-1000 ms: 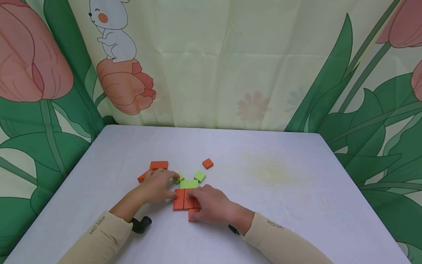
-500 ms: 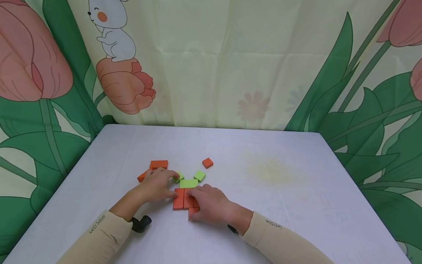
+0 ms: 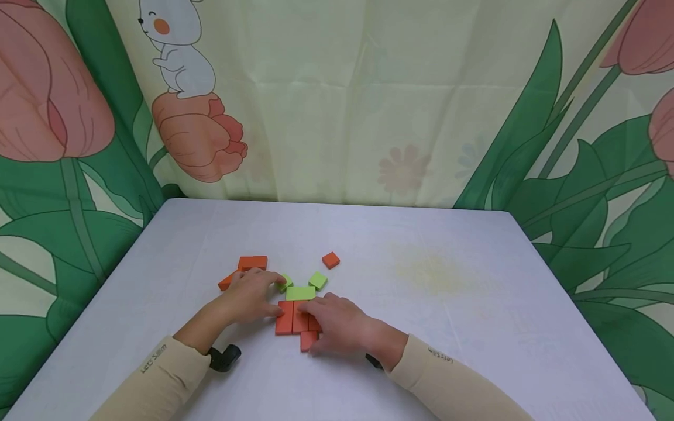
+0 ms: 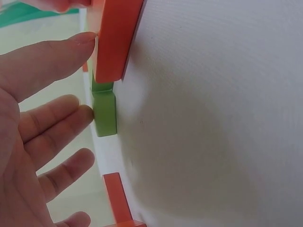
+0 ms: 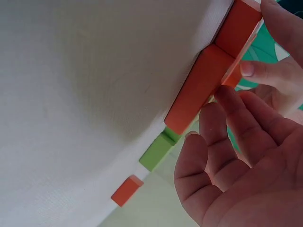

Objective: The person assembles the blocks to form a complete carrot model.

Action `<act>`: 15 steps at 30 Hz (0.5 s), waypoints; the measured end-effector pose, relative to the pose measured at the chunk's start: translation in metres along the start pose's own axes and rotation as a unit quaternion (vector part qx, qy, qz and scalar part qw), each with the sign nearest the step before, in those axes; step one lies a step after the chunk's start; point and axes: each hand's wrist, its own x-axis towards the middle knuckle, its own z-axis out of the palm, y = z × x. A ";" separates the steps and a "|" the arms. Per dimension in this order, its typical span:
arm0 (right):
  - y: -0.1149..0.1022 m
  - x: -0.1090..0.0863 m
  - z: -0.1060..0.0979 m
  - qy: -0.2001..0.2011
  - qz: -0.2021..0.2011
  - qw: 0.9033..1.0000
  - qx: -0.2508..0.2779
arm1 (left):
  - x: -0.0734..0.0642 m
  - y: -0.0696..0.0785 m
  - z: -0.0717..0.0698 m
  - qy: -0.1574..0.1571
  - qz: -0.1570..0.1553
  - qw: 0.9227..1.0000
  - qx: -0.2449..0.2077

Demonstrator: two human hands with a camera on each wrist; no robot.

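Observation:
Flat orange-red blocks [image 3: 284,321] lie side by side on the table in the head view, with a small square red block [image 3: 308,342] against their near edge. A green block [image 3: 301,293] adjoins their far edge, flanked by two small green blocks, one on the right [image 3: 317,281] and one on the left [image 3: 288,282]. My left hand [image 3: 250,295] has its thumb on the leftmost red block and its fingertips at the left green block. My right hand [image 3: 342,324] lies over the right red blocks, fingers on top, thumb at the small red block's outer side.
Beyond the left hand lie more orange-red blocks [image 3: 253,262], partly hidden by it. A single small red block [image 3: 331,260] sits apart toward the back. A printed curtain [image 3: 326,117] stands behind the white table [image 3: 447,327].
My right thumb has eased slightly right, uncovering more of the small red block at the near edge. The left hand and the other blocks keep their places.

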 end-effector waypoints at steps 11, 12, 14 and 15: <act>0.004 0.000 0.000 0.006 -0.002 0.999 0.033 | 0.000 0.000 0.000 0.005 0.001 1.000 0.000; 0.006 0.000 0.000 0.013 -0.005 0.999 0.046 | 0.000 0.000 0.000 0.005 0.001 1.000 -0.001; 0.009 0.000 -0.003 0.027 -0.008 0.997 0.074 | -0.001 0.000 0.000 0.005 0.001 1.000 -0.002; 0.011 0.000 -0.005 0.035 -0.007 0.995 0.089 | -0.001 0.000 0.000 0.006 0.001 1.000 -0.002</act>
